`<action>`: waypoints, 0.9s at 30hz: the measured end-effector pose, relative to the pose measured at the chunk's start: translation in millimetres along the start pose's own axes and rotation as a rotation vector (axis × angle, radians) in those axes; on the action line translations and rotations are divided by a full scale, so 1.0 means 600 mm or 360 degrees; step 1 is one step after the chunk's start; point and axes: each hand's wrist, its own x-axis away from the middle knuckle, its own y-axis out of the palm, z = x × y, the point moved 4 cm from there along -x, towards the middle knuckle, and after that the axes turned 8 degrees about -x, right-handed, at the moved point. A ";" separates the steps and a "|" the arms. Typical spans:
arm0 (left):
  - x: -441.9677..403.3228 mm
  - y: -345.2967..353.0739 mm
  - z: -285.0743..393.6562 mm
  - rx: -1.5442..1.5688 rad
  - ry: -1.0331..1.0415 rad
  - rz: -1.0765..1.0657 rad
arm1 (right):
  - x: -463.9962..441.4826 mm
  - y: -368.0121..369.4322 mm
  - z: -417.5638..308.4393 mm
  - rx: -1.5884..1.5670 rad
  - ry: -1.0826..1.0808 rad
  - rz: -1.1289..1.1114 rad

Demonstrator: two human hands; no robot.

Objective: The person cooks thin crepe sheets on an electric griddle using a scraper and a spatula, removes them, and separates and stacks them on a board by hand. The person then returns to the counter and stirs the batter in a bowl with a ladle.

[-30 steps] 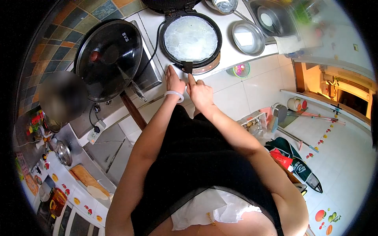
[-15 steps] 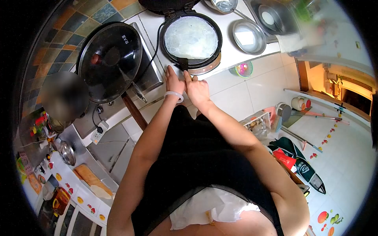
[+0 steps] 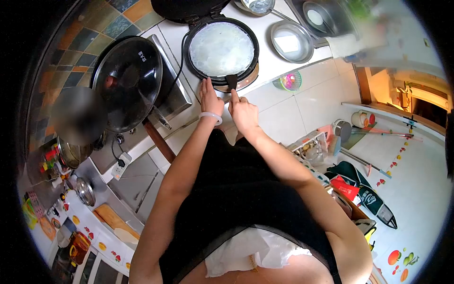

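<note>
A thin pale crepe [image 3: 221,48] covers most of the round black electric griddle [image 3: 191,65], whose lid [image 3: 182,10] stands raised at the back. My right hand [image 3: 245,113] grips a black spatula [image 3: 231,82], the index finger stretched along it. The spatula's blade rests at the crepe's front edge, near the griddle's rim. My left hand [image 3: 211,100], with a pale bangle at the wrist, has its fingers stretched out by the front left rim. I cannot tell whether its fingertips touch the griddle.
Left of the griddle, a large lidded wok [image 3: 127,85] sits on the stove, its handle jutting toward me. A metal bowl [image 3: 292,41] stands to the right, before the sink [image 3: 309,7]. A green basket [image 3: 291,81] is below the counter. A power strip [image 3: 122,165] hangs at left.
My right hand has moved the spatula rightward along the crepe's front edge. My hands, close together before, are now farther apart. The whole view has shifted slightly.
</note>
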 end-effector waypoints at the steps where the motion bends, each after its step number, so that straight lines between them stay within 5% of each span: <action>1: 0.000 -0.003 0.008 -0.0033 0.0045 0.0015 | -0.005 -0.001 0.006 0.0027 0.0016 0.0008; 5: -0.021 -0.005 0.034 -0.0242 0.0367 0.0211 | -0.025 -0.007 0.027 0.0088 0.0058 0.0026; 27: -0.132 0.034 0.096 -0.0665 0.0491 0.0254 | -0.078 -0.047 0.119 -0.0042 0.0035 -0.0155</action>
